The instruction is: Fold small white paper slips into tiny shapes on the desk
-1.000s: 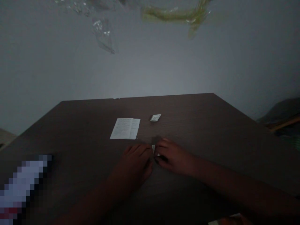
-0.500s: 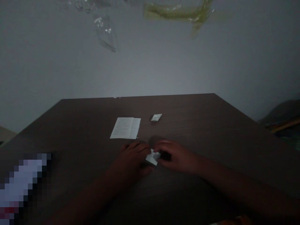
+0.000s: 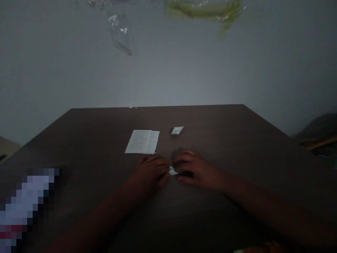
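A small folded piece of white paper (image 3: 173,171) lies between my hands, low over the table. My left hand (image 3: 152,172) is closed on its left side, fingers curled and thumb underneath, hiding part of it. My right hand (image 3: 198,170) is bent around the right side, with index finger and thumb at the paper's edge and the other fingers arched above. Farther back rests another small folded paper (image 3: 177,130). Two overlapping printed sheets (image 3: 139,141) lie flat beyond my left hand.
The dark brown table (image 3: 223,133) runs back to a pale wall (image 3: 171,77). A blurred-out, light-coloured object (image 3: 26,200) lies at the left. Clear plastic (image 3: 121,33) and yellowish tape (image 3: 200,10) hang on the wall. Something orange (image 3: 263,248) shows at the bottom edge.
Less of the small paper shows between my hands; it looks folded narrower. My left thumb has moved up toward it, and my right fingers have spread slightly. The view has shifted a little.
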The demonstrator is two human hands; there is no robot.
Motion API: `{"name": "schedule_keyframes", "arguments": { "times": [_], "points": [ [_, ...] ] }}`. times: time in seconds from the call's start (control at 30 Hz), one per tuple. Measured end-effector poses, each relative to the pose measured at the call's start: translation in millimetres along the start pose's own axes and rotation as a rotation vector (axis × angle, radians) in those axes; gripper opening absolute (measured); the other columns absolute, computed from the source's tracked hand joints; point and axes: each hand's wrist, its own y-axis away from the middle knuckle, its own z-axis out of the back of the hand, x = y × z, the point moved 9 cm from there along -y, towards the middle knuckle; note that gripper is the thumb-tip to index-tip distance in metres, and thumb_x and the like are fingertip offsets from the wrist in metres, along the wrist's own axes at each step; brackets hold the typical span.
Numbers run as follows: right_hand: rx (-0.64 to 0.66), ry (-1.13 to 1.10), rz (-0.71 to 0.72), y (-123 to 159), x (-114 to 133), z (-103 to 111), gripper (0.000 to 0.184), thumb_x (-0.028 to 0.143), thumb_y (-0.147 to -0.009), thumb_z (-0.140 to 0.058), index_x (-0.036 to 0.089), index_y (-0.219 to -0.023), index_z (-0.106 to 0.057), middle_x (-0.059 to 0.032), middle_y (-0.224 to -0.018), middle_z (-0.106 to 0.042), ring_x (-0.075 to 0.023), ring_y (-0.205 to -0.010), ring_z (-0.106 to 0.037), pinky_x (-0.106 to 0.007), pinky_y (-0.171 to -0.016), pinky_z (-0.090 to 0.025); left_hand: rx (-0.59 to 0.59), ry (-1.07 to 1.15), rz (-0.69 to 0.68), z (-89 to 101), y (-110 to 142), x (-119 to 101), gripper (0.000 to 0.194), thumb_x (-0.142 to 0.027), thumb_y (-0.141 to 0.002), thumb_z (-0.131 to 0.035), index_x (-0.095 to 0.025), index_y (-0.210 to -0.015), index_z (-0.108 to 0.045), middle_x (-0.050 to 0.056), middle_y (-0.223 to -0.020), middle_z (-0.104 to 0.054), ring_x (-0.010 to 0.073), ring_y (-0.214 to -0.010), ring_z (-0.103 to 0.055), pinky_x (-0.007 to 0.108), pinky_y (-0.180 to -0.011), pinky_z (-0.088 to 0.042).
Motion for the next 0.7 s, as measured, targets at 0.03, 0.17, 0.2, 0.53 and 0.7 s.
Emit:
{"name": "schedule_keyframes", "arguments": {
  "times": [0.03, 0.17, 0.2, 0.53, 0.7],
  "points": [
    [0.0, -0.009, -0.015, -0.4, -1.8, 0.0, 0.01, 0.025, -0.103, -0.081, 0.021, -0.112, -0.082, -0.011, -0.126, -0.077, -0.0287, -0.123, -0.069, -0.049, -0.113, -0.051, 0.006, 0.029, 0.004, -0.4, -0.5, 3.0, 0.02, -0.012, -0.101, -0.068, -0.026, -0.105, -0.082, 0.003, -0.126, -0.082, 0.0302, -0.126, -0.072, 0.054, -0.115, -0.049],
    [-0.047, -0.063, -0.067, -1.0, -7.3, 0.4, 0.005, 0.02, -0.105, -0.077, 0.021, -0.106, -0.082, -0.0085, -0.117, -0.077, -0.0256, -0.114, -0.07, -0.047, -0.11, -0.051, -0.012, 0.188, 0.075, -2.1, -1.7, 19.8, 0.011, -0.019, -0.096, -0.077, -0.028, -0.092, -0.084, 0.003, -0.128, -0.084, 0.0287, -0.124, -0.073, 0.049, -0.114, -0.052],
    [-0.063, -0.072, -0.079, -0.8, -8.3, 0.2, 0.005, 0.02, -0.104, -0.078, 0.021, -0.105, -0.082, -0.0081, -0.115, -0.077, -0.0254, -0.112, -0.07, -0.047, -0.109, -0.051, -0.022, 0.212, 0.105, -2.6, -1.5, 23.8, 0.009, -0.021, -0.094, -0.08, -0.028, -0.089, -0.084, 0.003, -0.129, -0.084, 0.0291, -0.125, -0.073, 0.049, -0.114, -0.052],
    [-0.108, -0.074, -0.222, 6.3, -12.4, -5.6, 0.006, 0.019, -0.097, -0.083, 0.023, -0.099, -0.079, -0.0064, -0.106, -0.074, -0.0264, -0.106, -0.067, -0.045, -0.097, -0.052, -0.124, 0.222, 0.2, 1.3, 2.7, 20.9, 0.011, -0.016, -0.092, -0.081, -0.024, -0.085, -0.08, 0.006, -0.123, -0.083, 0.0342, -0.123, -0.071, 0.056, -0.108, -0.052],
    [-0.195, -0.136, -0.228, 5.6, -14.1, 3.3, 0.006, 0.018, -0.1, -0.078, 0.023, -0.098, -0.078, -0.0045, -0.098, -0.077, -0.0233, -0.096, -0.07, -0.04, -0.092, -0.053, -0.151, 0.272, 0.183, 10.7, 1.7, 13.5, 0.011, -0.024, -0.101, -0.069, -0.026, -0.094, -0.077, 0.003, -0.097, -0.081, 0.0267, -0.096, -0.075, 0.042, -0.092, -0.056]
  ]
}}
